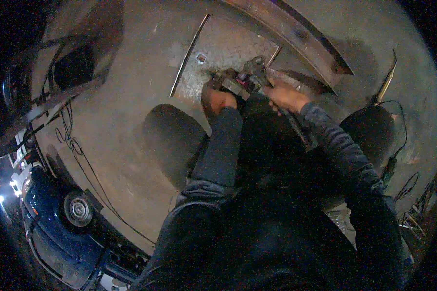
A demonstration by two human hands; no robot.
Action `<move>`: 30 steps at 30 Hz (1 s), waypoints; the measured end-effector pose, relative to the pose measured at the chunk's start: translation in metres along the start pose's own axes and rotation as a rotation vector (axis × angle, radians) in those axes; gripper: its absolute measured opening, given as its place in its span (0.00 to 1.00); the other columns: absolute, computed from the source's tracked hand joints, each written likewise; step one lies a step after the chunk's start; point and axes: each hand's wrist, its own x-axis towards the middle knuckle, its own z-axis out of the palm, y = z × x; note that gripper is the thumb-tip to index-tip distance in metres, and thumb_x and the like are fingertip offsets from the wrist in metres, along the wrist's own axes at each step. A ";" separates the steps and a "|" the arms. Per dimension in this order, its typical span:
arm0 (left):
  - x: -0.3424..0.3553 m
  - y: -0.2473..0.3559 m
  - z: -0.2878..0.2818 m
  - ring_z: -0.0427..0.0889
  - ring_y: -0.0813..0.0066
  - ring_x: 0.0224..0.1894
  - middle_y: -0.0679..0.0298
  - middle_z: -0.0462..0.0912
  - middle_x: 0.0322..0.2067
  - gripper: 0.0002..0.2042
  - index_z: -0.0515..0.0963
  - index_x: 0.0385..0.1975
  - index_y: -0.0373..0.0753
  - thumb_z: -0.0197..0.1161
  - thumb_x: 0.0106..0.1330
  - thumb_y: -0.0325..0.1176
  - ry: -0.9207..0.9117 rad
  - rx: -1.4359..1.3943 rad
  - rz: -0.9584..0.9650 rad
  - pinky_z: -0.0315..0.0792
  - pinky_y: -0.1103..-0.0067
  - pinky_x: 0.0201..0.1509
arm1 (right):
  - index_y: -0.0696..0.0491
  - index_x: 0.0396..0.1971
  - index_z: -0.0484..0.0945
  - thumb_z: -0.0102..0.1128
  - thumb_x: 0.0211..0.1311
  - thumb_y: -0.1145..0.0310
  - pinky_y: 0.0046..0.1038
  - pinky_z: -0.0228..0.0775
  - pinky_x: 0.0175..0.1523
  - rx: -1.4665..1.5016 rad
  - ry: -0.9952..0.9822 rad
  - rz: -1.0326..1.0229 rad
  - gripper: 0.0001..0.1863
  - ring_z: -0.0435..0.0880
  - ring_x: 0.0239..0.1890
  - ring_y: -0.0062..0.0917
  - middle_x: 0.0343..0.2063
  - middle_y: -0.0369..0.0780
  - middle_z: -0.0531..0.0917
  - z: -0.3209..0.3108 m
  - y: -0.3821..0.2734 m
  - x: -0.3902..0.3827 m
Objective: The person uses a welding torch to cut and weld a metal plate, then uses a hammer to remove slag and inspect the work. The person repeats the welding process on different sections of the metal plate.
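Note:
In the head view a flat metal plate (230, 36) lies on the floor with a small square hole and raised strips at its sides. On its lower part sits a dark metal assembly (234, 86) with a small pinkish-red part. My left hand (221, 100) is closed at the assembly's left side, its fingertips partly hidden. My right hand (286, 97) grips a long dark wrench (296, 127), whose head reaches up onto the assembly.
A curved rusty beam (306, 34) lies beyond the plate. A long pointed metal tool (386, 80) with a cable is at the right. At the left are a dark metal frame (34, 82), loose cables (90, 177) and a blue vehicle (58, 242).

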 end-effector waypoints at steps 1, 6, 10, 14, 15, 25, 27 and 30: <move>0.004 -0.017 0.015 0.87 0.53 0.45 0.49 0.87 0.41 0.14 0.83 0.45 0.35 0.65 0.61 0.33 0.045 -0.006 -0.022 0.80 0.66 0.46 | 0.49 0.73 0.59 0.49 0.74 0.61 0.28 0.69 0.21 -0.040 0.013 -0.055 0.30 0.74 0.19 0.21 0.23 0.36 0.74 -0.006 -0.002 -0.001; 0.009 -0.052 0.042 0.86 0.53 0.48 0.49 0.86 0.44 0.14 0.82 0.46 0.34 0.65 0.61 0.32 0.014 -0.076 -0.032 0.79 0.67 0.49 | 0.52 0.69 0.65 0.51 0.72 0.64 0.31 0.72 0.24 0.087 0.040 -0.107 0.27 0.76 0.17 0.23 0.27 0.39 0.79 -0.044 -0.024 -0.012; 0.005 -0.059 0.043 0.85 0.55 0.50 0.50 0.86 0.46 0.15 0.81 0.48 0.34 0.65 0.62 0.32 -0.039 -0.136 -0.042 0.78 0.67 0.52 | 0.50 0.68 0.66 0.53 0.73 0.63 0.28 0.72 0.24 -0.239 0.046 -0.129 0.26 0.77 0.18 0.22 0.26 0.37 0.79 -0.021 -0.012 -0.006; 0.006 -0.070 0.054 0.84 0.56 0.52 0.50 0.85 0.48 0.16 0.80 0.49 0.34 0.65 0.63 0.32 -0.032 -0.127 -0.052 0.78 0.68 0.55 | 0.50 0.66 0.67 0.52 0.73 0.61 0.31 0.73 0.21 0.073 0.094 -0.028 0.24 0.78 0.18 0.25 0.25 0.39 0.80 -0.036 -0.035 -0.013; 0.006 -0.072 0.058 0.84 0.57 0.52 0.51 0.85 0.48 0.16 0.80 0.50 0.34 0.65 0.63 0.32 -0.028 -0.127 -0.052 0.77 0.68 0.56 | 0.51 0.62 0.69 0.50 0.73 0.59 0.33 0.74 0.23 0.085 0.156 -0.028 0.21 0.79 0.19 0.27 0.24 0.41 0.80 -0.030 -0.035 -0.010; 0.009 -0.082 0.080 0.86 0.53 0.46 0.50 0.86 0.43 0.12 0.81 0.47 0.37 0.61 0.66 0.32 0.032 -0.024 -0.172 0.79 0.65 0.49 | 0.46 0.73 0.60 0.49 0.75 0.61 0.27 0.68 0.19 0.051 -0.034 0.035 0.29 0.73 0.17 0.21 0.24 0.34 0.76 -0.026 -0.025 -0.009; 0.006 -0.075 0.071 0.87 0.54 0.44 0.52 0.87 0.43 0.13 0.82 0.44 0.37 0.64 0.64 0.36 0.012 0.004 -0.201 0.80 0.65 0.48 | 0.46 0.73 0.60 0.49 0.75 0.61 0.27 0.69 0.19 0.079 -0.016 0.050 0.29 0.73 0.18 0.21 0.23 0.35 0.76 -0.033 -0.025 -0.015; 0.005 -0.043 0.048 0.87 0.60 0.46 0.55 0.87 0.47 0.15 0.83 0.44 0.36 0.68 0.62 0.39 -0.181 -0.236 -0.061 0.80 0.67 0.51 | 0.46 0.71 0.61 0.50 0.75 0.61 0.27 0.69 0.20 0.165 0.030 0.076 0.28 0.73 0.19 0.21 0.23 0.35 0.75 -0.030 -0.026 -0.022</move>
